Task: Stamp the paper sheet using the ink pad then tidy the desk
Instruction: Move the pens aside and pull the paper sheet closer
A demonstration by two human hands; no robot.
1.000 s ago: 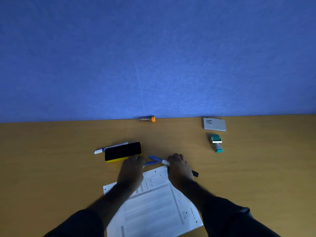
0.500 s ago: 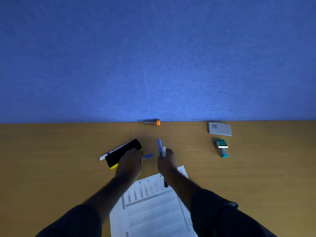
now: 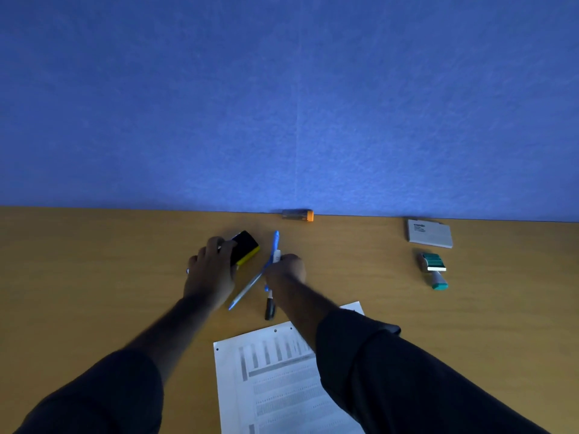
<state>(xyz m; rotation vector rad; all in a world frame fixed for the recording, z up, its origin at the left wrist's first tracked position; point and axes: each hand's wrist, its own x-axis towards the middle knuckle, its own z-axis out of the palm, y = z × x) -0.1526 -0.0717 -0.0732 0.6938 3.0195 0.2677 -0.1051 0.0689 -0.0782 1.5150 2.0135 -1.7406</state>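
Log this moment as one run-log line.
phase: tidying | left hand: on black-and-yellow block | right hand: gripping pens | stamp: untouched, right | paper sheet: near edge

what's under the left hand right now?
The left hand rests on the near end of the black and yellow eraser block, whose far end pokes out. A small whitish bit shows by the fingers. Anything else beneath the palm is covered.

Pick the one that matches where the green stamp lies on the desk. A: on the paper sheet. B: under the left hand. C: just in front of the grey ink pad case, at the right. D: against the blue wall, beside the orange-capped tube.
C: the green stamp lies on the desk just nearer the camera than the grey ink pad case, far right of both hands.
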